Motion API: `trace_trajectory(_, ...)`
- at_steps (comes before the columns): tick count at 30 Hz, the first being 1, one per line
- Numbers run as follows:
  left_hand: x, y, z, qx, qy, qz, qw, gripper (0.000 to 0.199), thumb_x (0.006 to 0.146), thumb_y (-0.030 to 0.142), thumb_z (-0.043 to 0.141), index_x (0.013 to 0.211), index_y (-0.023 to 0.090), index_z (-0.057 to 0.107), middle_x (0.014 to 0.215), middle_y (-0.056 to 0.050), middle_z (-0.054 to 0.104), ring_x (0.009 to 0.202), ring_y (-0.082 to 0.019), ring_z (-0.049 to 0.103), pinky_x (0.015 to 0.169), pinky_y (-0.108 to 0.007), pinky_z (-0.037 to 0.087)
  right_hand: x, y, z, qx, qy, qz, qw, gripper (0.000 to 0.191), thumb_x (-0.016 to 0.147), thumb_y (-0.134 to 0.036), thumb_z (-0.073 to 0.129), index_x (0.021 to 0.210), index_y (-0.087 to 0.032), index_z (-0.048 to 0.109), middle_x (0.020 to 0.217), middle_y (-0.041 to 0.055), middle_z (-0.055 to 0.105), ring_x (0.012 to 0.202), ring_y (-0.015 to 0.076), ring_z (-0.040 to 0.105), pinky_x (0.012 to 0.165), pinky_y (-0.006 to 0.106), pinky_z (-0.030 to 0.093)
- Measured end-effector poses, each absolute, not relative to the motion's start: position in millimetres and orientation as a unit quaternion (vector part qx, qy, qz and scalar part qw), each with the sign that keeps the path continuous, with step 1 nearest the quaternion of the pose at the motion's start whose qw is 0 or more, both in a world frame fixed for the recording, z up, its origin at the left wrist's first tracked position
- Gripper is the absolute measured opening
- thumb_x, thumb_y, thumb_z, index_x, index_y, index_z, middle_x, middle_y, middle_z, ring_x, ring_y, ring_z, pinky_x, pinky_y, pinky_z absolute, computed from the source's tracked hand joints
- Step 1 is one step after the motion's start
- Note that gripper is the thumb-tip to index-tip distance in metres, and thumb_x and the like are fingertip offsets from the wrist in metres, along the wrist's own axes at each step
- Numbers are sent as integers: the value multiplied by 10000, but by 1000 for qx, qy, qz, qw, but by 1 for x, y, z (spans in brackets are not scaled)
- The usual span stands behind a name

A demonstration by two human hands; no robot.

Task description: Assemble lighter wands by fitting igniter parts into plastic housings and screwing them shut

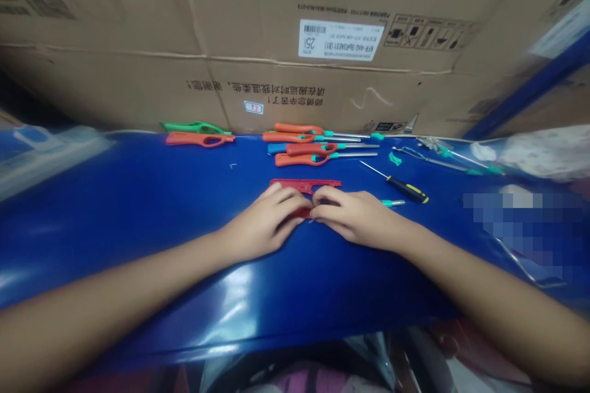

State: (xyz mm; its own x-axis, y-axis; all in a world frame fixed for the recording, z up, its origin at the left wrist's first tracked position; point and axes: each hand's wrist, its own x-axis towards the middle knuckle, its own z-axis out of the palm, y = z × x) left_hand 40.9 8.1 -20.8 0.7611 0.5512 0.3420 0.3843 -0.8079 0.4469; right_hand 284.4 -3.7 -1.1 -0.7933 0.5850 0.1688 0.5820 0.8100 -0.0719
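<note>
My left hand (271,221) is closed, thumb and fingers around a red lighter handle (300,212) just above the blue tabletop. Against its fingertips, my right hand (357,215) is curled in a pinch at the same red part; a tiny thin piece shows under the fingertips, too small to name. A metal lighter tube with a teal collar (391,202) sticks out beyond the right hand; its other end is hidden. Right behind both hands lies a red handle shell (304,185). A black and yellow screwdriver (408,189) rests to the right, beside a small teal part (395,159).
Several assembled lighters (302,160) lie at the back middle. An orange handle shell (198,139) and a green one (191,128) are at back left. Loose metal tubes (461,159) lie at right. A large cardboard box (138,73) walls off the back of the blue table (161,282).
</note>
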Motion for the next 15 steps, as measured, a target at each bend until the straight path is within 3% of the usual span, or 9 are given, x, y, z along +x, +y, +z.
trace_trajectory(3, 42, 8, -21, 921, 251, 238, 179, 187, 1009, 192, 489, 1153, 174, 608, 1137, -88, 647, 1064, -225, 551, 988, -401, 431, 283, -2, -3, -310, -944, 39, 110, 190, 1025, -232, 441, 1063, -223, 627, 1168, 65, 641, 857, 166, 643, 639, 276, 434)
trace_trajectory(6, 41, 7, -21, 923, 252, 232, 176, 198, 1011, 195, 488, 1151, 180, 627, 1134, -89, 642, 1058, -228, 546, 991, -406, 430, 285, -1, 0, -328, -920, 147, 159, 117, 1007, -234, 492, 1032, -211, 604, 1100, 67, 654, 895, 166, 630, 721, 278, 465)
trace_trajectory(10, 40, 7, -20, 923, 260, 223, 176, 239, 1015, 204, 480, 1187, 205, 646, 1141, -92, 637, 1049, -232, 544, 983, -409, 436, 295, 1, 10, -379, -846, 326, 187, 73, 1003, -267, 507, 993, -203, 540, 799, 2, 644, 654, 115, 572, 631, 244, 457)
trace_trajectory(13, 39, 6, -20, 921, 262, 229, 173, 243, 1012, 201, 488, 1185, 208, 658, 1133, -90, 637, 1042, -230, 543, 972, -401, 443, 303, 4, 15, -385, -800, 424, 182, 114, 1004, -321, 502, 1004, -207, 494, 770, -18, 623, 617, 98, 572, 568, 214, 450)
trace_trajectory(15, 39, 7, -21, 920, 263, 234, 173, 243, 1011, 203, 493, 1182, 213, 666, 1136, -90, 635, 1052, -231, 541, 977, -400, 447, 306, 6, 16, -386, -804, 419, 169, 156, 957, -337, 585, 1010, -204, 522, 765, -28, 588, 636, 94, 552, 559, 201, 436)
